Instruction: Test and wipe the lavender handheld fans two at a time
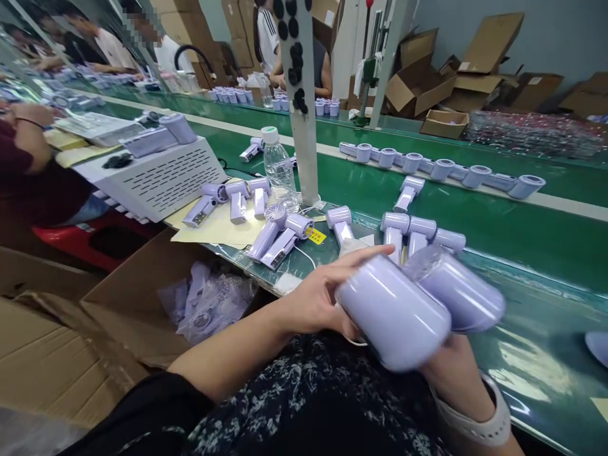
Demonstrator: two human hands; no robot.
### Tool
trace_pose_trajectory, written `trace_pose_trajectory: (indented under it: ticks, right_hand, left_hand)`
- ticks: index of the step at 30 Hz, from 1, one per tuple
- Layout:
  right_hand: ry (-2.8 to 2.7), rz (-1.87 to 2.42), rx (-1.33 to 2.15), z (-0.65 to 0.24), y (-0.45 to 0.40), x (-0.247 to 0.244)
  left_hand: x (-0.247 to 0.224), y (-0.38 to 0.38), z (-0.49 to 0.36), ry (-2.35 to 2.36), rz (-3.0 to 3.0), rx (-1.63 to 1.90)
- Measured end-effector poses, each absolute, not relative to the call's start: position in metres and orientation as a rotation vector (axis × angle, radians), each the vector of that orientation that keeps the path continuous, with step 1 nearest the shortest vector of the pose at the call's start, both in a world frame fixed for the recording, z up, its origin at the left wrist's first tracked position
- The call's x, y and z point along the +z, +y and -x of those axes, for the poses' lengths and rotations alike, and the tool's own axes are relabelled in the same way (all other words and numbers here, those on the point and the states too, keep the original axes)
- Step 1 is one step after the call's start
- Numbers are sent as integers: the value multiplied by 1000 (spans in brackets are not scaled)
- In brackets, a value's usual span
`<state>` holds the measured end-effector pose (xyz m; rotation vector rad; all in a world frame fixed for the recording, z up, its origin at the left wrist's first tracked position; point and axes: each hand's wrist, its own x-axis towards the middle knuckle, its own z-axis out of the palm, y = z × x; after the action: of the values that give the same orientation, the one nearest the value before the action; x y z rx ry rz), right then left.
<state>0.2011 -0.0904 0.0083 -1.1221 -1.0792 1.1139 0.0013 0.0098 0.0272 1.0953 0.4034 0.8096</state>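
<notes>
"Where's the glossy lilac plastic cylindrical fan [394,313]?"
"Near, right of centre, beside its twin [468,291]. Left hand [308,301] half-curled, gripping it; right hand [451,361] mostly hidden, grip unclear."
"Advice?"
"Don't let them knock."

We are in a factory, on an assembly line: a long green conveyor [503,221] runs past our bench [532,316], matching lilac devices [443,171] line up on it, people [114,49] sit alongside, and opened cardboard boxes [415,90] pile near the wall [565,41].
</notes>
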Motion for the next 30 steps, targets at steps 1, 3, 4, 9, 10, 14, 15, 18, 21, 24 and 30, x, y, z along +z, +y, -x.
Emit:
trace_pose_trajectory:
  ticks: [1, 3, 4, 9, 10, 14, 15, 18, 21, 24, 30]
  right_hand:
    - [-1042, 1108, 1115, -202, -91, 8]
    - [-923, 1085, 1097, -207, -87, 10]
    - [-851, 1081, 1089, -211, -85, 13]
    - [-775, 1034, 1203, -222, -79, 29]
    - [-789, 998, 1222, -221, -81, 31]
    - [-840, 906, 1315, -210, -88, 32]
    - [-857, 908, 1336, -207, -88, 31]
    - [-870, 954, 1292, -201, -88, 26]
    - [-862, 1014, 1275, -198, -85, 19]
    - [-826, 1048, 1340, -197, -83, 13]
    - [-744, 1014, 1413, -197, -84, 12]
  left_hand:
    - [22, 12, -3, 414, -1103, 820]
    - [13, 17, -6, 458, -1049, 888]
    - [10, 18, -8, 471, -1000, 915]
    - [18, 8, -11, 343, -920, 854]
    - [22, 4, -11, 316, -937, 844]
    - [30, -4, -9, 263, -1036, 765]
    - [29, -5, -10, 265, -1062, 747]
    - [24, -3, -11, 318, -1121, 758]
    - [19, -1, -12, 360, -1126, 753]
    - [16, 0, -13, 378, -1088, 741]
    - [15, 1, -14, 405, -1030, 772]
